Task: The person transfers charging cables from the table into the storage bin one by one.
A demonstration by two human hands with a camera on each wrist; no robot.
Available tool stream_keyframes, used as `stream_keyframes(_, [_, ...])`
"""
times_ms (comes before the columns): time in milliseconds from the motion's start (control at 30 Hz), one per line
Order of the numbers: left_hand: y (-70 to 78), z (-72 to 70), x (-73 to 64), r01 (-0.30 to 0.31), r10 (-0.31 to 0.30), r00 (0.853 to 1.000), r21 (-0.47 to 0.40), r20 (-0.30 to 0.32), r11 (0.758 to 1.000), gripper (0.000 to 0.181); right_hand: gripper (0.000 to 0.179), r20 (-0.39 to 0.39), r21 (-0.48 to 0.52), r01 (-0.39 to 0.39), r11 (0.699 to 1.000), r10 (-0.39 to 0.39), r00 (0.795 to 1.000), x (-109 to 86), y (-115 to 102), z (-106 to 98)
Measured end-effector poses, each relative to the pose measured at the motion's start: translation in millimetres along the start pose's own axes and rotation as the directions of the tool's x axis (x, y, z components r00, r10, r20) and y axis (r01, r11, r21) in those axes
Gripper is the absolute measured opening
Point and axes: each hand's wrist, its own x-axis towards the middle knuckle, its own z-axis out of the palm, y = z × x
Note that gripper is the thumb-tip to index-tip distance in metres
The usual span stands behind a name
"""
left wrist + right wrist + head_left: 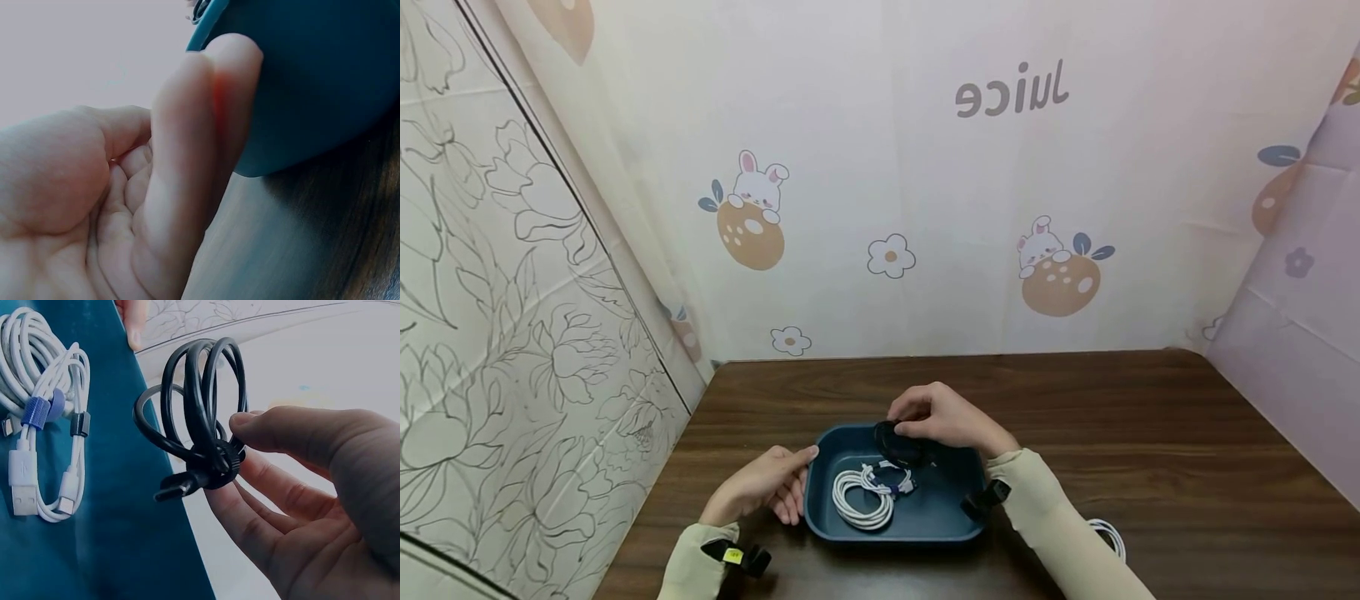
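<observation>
A black coiled USB-C cable [200, 406] with a black tie is pinched between the thumb and fingers of my right hand [951, 417]; in the head view it is over the back of a dark teal tray [936, 529]. My left hand [767, 483] holds the tray's left side, thumb at the rim and fingers along the outer wall. In the left wrist view the fingertips [234, 56] overlap the wall. Inside the tray lie white coiled cables [50, 369] with a purple tie, a dark tie and USB plugs showing.
Another white coiled cable [1108, 537] lies on the dark wooden table [1150, 433], partly hidden behind the right sleeve. A printed cloth [887, 167] hangs behind the table, and a flower-patterned sheet [512, 333] stands on the left.
</observation>
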Motion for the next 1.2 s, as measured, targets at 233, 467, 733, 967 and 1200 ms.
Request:
stream_keyframes(233, [-0.1,0.0,-0.6,0.0,0.0,1.0,-0.004,0.006,1.0,0.061,0.016,0.018,0.01,0.01,1.0,-0.01,1.0,3.8,-0.6,4.6])
stream_keyframes(467, [-0.8,-0.3,-0.6,-0.003,0.003,1.0,-0.007,0.01,1.0,0.061,0.014,0.047,0.019,0.007,1.0,-0.007,0.999,8.5,-1.9,11.9])
stream_keyframes(733, [-0.7,-0.1,-0.7,-0.003,0.003,1.0,-0.003,0.004,1.0,0.061,0.016,0.094,0.027,-0.005,1.0,0.002,0.996,12.3,-3.6,21.4])
stream_keyframes(967, [-0.7,-0.4,-0.5,-0.003,0.003,1.0,-0.006,0.009,1.0,0.061,0.017,0.13,0.028,0.0,1.0,-0.004,0.991,13.2,-5.7,28.2])
stream_keyframes(1200, [-1.5,-0.7,-0.4,-0.003,0.003,1.0,-0.005,0.008,1.0,0.061,0.017,0.16,0.026,-0.04,0.999,0.036,0.987,16.2,-7.0,35.1])
